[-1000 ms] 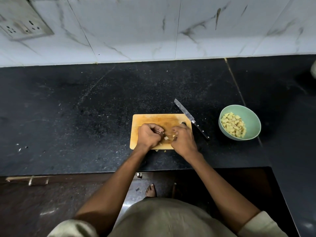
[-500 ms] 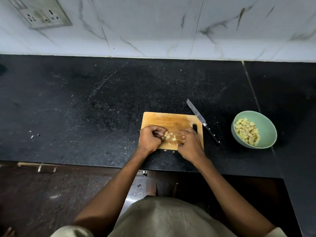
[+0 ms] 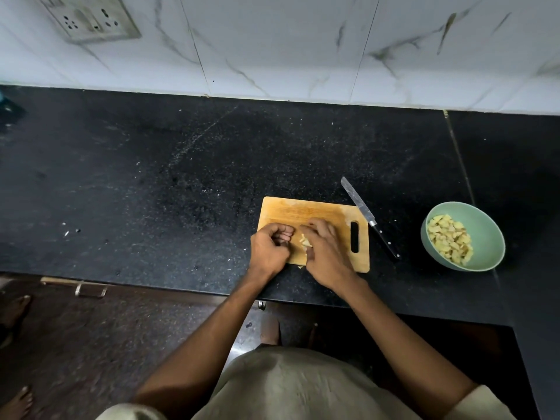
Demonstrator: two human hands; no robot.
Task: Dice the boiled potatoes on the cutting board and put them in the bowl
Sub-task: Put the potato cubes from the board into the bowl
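Two hands (image 3: 298, 248) on one board (image 3: 315, 212); potato dice (image 3: 305, 242) perhaps few.

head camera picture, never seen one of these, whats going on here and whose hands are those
There is no machine here. The picture comes from a wide-angle camera worn on a person's head, looking forward and down, so the two arms reaching up from the bottom belong to the wearer.

On the black countertop lies a wooden cutting board. The left hand is curled over the board's near left part; whether it holds anything is hidden. The right hand lies over a small heap of diced potato pieces, apparently gathering them.

A knife lies unheld on the counter just right of the board. Further right stands a green bowl already holding diced potato. Behind is a marble-tiled wall with a socket panel.
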